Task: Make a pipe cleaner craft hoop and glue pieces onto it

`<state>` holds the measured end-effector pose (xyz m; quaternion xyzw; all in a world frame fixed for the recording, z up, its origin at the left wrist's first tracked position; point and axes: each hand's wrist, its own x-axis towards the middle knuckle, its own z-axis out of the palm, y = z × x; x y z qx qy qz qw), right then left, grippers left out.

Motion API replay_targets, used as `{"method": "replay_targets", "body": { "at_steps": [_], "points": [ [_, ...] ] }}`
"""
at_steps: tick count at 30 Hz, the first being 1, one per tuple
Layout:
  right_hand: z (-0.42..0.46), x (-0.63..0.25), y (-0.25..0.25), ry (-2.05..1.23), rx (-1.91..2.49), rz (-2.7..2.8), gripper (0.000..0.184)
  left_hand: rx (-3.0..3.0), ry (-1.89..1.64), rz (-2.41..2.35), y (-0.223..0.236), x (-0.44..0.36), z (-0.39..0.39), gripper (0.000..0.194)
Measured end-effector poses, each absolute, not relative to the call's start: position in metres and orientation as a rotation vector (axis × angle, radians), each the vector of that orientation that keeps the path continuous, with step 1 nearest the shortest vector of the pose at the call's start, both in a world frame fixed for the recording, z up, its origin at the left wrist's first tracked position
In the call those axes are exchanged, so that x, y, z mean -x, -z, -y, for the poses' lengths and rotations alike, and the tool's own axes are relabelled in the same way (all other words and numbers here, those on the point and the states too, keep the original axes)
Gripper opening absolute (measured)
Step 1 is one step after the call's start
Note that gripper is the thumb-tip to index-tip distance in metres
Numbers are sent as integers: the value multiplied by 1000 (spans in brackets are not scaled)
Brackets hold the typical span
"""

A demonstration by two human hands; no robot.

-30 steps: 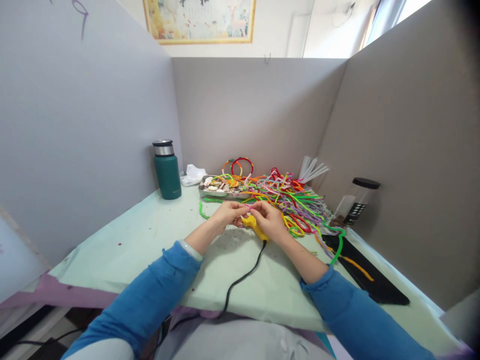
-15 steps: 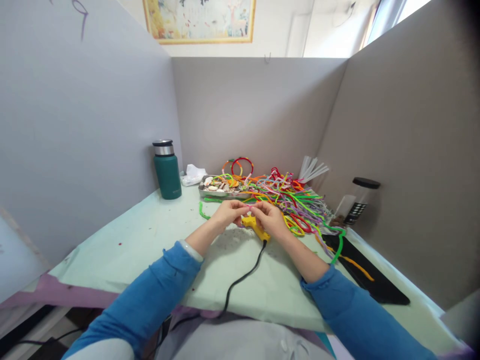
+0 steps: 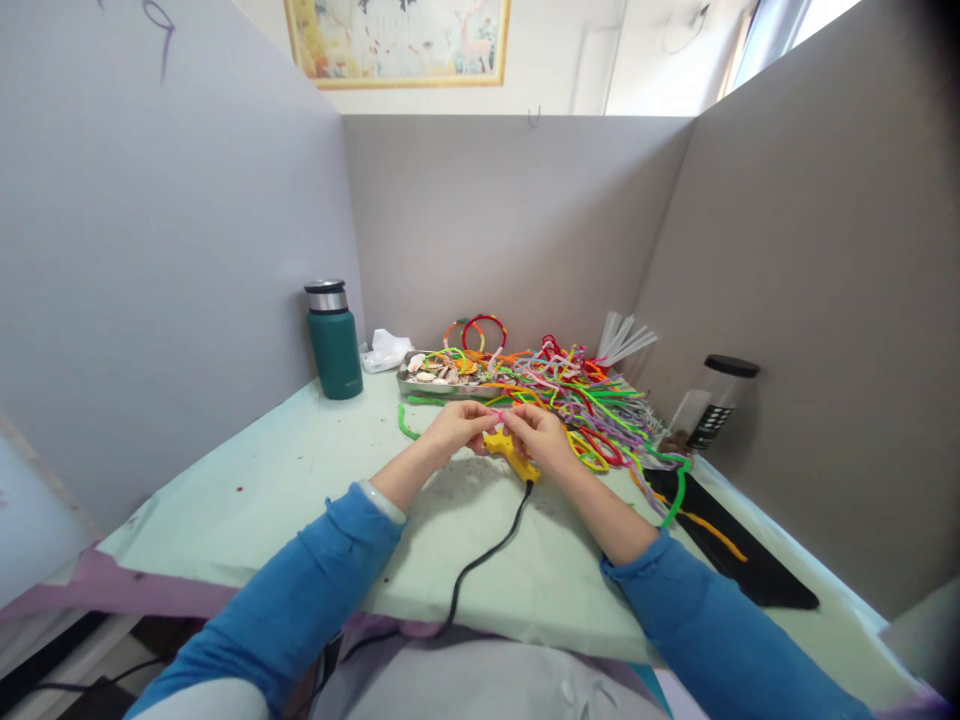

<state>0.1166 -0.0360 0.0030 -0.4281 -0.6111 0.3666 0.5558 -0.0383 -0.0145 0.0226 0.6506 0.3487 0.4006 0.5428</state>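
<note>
Over the middle of the table, my left hand and my right hand meet fingertip to fingertip. Between them they pinch a pink pipe cleaner, of which only a short bit shows; the fingers hide the rest. Just below the hands lies a yellow glue gun, its black cord running toward the table's front edge. Behind my hands stands a metal tray of shells and small pieces. A green pipe cleaner rests left of my left hand.
A tangled heap of coloured pipe cleaners spreads at the back right. White glue sticks stand behind it. A green bottle and a tissue pack are at the left. A clear jar and a black board are at the right.
My fingertips have shifted very slightly on the pink pipe cleaner, with a little more pink showing between them. Everything else has stayed in place.
</note>
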Motion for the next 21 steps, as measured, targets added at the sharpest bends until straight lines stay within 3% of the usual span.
{"method": "replay_targets", "body": {
  "at_steps": [21],
  "points": [
    [33, -114, 2, -830, 1018, 1448, 28, -1560, -990, -920, -19, 35, 11, 23]
  ]
}}
